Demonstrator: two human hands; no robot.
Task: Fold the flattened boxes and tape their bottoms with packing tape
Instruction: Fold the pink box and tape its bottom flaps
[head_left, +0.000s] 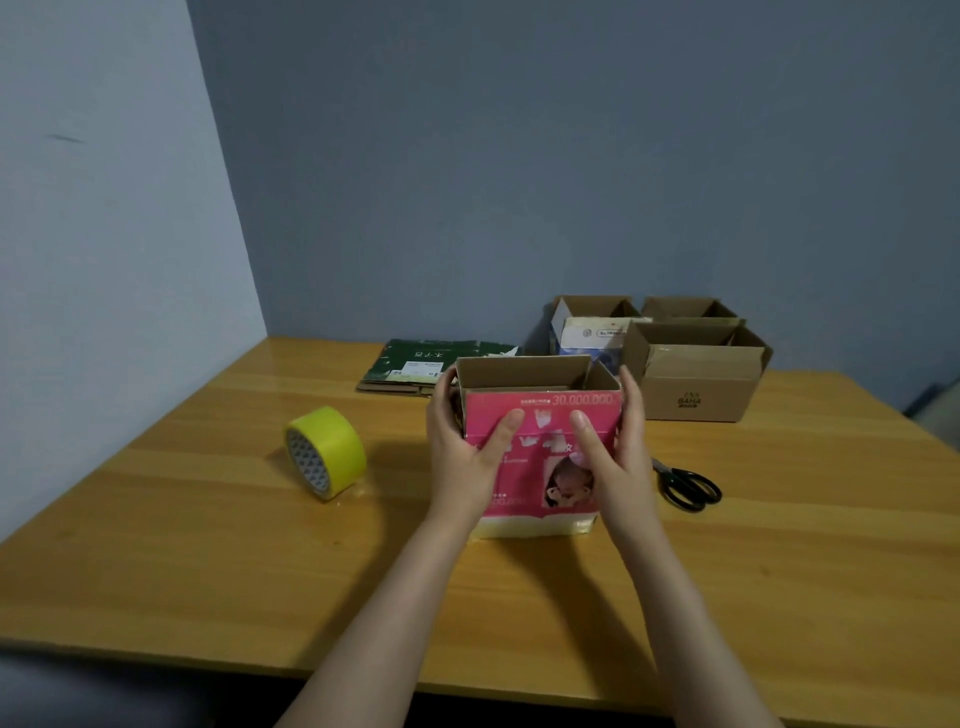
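Note:
A pink printed box (540, 415) stands upright and open at the top in the middle of the wooden table (208, 545). Yellow tape runs along its bottom edge. My left hand (465, 441) grips its left side, thumb across the pink front. My right hand (613, 441) grips its right side the same way. A roll of yellow packing tape (326, 451) lies on its side to the left of the box. A green flattened box (431, 364) lies on other flat cardboard behind the pink box.
Black scissors (685, 486) lie just right of the box. Several folded open brown boxes (696, 371) stand at the back right, with a white and blue carton (592, 338) among them. Walls close off the left and the back.

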